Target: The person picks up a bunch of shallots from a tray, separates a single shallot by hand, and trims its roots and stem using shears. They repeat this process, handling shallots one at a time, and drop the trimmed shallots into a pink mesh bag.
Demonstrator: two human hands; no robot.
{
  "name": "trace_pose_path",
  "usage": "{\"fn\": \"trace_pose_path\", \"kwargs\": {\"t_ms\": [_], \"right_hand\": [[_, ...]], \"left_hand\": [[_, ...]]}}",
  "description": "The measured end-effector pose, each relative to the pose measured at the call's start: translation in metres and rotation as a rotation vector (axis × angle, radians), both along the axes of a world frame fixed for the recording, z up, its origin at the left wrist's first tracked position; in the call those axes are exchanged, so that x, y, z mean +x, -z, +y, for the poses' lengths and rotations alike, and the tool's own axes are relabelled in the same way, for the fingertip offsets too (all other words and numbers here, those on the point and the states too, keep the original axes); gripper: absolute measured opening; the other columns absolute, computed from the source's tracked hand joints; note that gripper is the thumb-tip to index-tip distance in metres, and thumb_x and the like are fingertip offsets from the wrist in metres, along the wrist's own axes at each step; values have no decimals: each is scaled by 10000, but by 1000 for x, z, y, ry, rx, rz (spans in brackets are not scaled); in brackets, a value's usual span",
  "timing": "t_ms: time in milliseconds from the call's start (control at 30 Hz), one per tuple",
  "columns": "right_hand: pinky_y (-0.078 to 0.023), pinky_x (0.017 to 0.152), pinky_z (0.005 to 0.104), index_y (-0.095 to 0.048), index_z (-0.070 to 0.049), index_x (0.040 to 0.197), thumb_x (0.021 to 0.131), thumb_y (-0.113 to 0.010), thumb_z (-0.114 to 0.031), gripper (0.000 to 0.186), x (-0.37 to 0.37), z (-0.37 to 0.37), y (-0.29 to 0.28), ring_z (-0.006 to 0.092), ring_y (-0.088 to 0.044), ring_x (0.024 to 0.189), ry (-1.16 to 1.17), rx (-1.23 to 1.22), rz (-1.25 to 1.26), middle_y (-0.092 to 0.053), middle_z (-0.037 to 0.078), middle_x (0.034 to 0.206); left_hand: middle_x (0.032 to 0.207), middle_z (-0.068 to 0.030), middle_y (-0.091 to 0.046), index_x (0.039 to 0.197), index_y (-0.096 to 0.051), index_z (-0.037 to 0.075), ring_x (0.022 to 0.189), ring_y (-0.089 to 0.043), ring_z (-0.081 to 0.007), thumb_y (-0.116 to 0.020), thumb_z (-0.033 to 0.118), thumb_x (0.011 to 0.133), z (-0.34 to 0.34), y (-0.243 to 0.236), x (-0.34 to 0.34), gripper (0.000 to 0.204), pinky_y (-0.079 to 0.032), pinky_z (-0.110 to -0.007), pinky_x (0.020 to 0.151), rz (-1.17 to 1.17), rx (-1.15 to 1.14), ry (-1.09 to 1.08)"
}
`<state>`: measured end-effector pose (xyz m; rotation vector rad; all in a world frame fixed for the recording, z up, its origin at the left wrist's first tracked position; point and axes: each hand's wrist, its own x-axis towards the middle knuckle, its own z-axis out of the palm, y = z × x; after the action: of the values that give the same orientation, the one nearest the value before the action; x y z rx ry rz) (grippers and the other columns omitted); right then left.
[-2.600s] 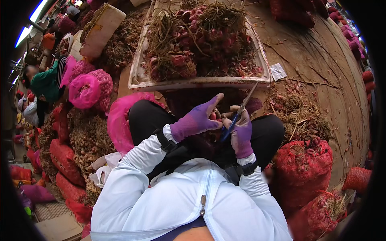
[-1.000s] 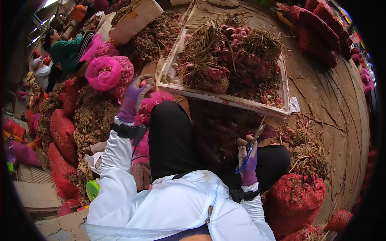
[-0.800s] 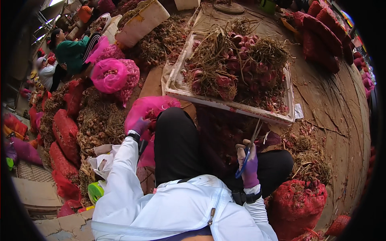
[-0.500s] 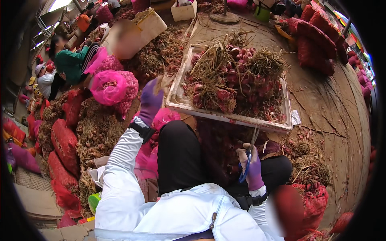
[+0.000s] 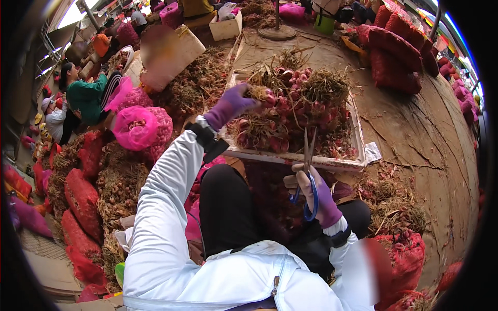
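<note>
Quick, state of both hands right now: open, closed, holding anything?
Left purple-gloved hand: at the heap of dry-stalked, red-skinned bulbs; grip cannot be told.
Right purple-gloved hand: closed on blue-handled metal scissors, blades apart.

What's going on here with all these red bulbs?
A person's gloved left hand is at the left side of a pile of red bulbs with dry stalks, in a shallow white tray. Whether it has a grip on one is unclear. The right hand holds blue-handled scissors, blades open and pointing toward the tray.
</note>
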<state>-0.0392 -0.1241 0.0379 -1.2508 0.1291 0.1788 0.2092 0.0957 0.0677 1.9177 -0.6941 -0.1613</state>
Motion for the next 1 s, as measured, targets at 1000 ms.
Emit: {"fn": "trace_pose_path", "kwargs": {"t_ms": [1000], "right_hand": [[-453,561,236,-500,-68,1065,899,-591,-477,450,83,39,38,77,-521,610,-301,239,310,-572,40,778]], "left_hand": [[1069,-201,-608,1329,-436,35,969,-606,-306,-645,230,843,40,35,-26,564,-475,-351,856,-290,245,-158]]}}
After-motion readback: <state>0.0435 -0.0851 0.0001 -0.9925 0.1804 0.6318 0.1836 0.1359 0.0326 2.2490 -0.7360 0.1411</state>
